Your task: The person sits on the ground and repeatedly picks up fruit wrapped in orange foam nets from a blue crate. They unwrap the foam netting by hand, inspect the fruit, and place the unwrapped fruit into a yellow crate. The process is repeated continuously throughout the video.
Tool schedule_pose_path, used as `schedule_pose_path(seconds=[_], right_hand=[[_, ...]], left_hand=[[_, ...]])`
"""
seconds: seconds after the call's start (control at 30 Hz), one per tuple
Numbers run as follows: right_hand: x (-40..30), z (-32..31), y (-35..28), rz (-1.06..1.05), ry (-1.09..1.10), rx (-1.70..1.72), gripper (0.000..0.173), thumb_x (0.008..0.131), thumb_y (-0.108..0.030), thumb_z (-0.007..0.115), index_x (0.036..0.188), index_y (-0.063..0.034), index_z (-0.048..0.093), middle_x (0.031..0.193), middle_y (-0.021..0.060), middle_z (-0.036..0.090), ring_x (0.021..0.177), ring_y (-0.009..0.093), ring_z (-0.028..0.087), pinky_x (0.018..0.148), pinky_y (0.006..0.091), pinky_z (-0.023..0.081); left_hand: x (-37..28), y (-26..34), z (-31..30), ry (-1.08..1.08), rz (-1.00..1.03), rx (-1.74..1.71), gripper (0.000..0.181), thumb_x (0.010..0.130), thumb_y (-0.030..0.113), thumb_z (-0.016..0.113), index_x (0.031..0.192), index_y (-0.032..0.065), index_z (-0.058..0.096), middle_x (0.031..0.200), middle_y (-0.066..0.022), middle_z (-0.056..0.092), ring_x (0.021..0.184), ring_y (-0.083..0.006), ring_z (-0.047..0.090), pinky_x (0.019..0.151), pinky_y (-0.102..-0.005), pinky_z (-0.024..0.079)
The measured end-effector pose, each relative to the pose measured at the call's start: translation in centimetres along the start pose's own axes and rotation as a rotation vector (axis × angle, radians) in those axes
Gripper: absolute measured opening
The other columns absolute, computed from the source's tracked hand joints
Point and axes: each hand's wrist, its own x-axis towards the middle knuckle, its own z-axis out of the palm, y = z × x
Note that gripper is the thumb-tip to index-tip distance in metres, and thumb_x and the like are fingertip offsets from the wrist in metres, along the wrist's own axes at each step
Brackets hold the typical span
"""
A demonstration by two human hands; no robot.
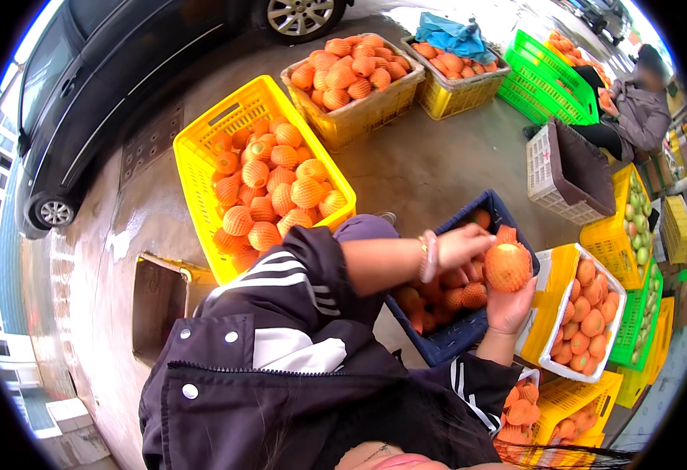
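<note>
My right hand [509,308] holds up a round fruit [507,268] in an orange foam net, its fingers and palm under and behind it. My left hand [464,251], with a pink bangle at the wrist, reaches across from the left. Its fingertips are beside the loose upper end of the net, and whether they grip it is hard to tell. Both hands are over a dark blue plastic crate [446,348] between my knees. More netted fruit [460,296] lies in that crate, partly hidden by my left forearm and hand.
A yellow crate [193,176] of netted fruit stands ahead on the left. To the right are a white foam box [616,320] of fruit and a grey-white crate [561,179]. Beyond sits a person [643,117] holding something orange. A black car [120,76] is parked at upper left.
</note>
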Motion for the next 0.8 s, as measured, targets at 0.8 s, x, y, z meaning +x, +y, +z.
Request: schedule_pose_path(seconds=[0.8], right_hand=[[-0.7, -2.7, 1.0, 0.113, -0.099, -0.204, 0.056, 0.097, -0.03, 0.052, 0.145, -0.0078, 0.034, 0.13, 0.0103, 0.052, 0.118, 0.023, 0.053, 0.102, 0.0365, 0.042]], left_hand=[[-22.0, -7.7, -39.2, 1.404, 0.498, -0.882, 0.052, 0.088, 0.057, 0.058, 0.122, 0.0176, 0.055, 0.116, -0.0069, 0.065, 0.106, -0.0267, 0.061, 0.084, -0.0482, 0.052]])
